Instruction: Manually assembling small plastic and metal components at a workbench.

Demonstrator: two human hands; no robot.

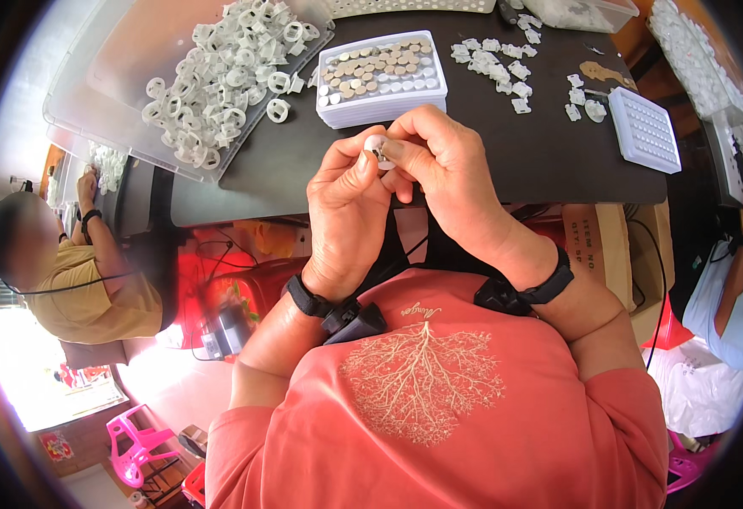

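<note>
My left hand and right hand pinch one white part; I seem to assemble it, and steady pressure is probably needed next

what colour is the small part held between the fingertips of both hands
The small part is mostly white, seen best in the head view.

left hand and right hand meet, both curled in pinches.

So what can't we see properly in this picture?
Head view: part of the small white piece, covered by the left hand and right hand.
Head view: the pale holed tray, cut off by the top edge.
Head view: cardboard box, partly behind the right arm.
</note>
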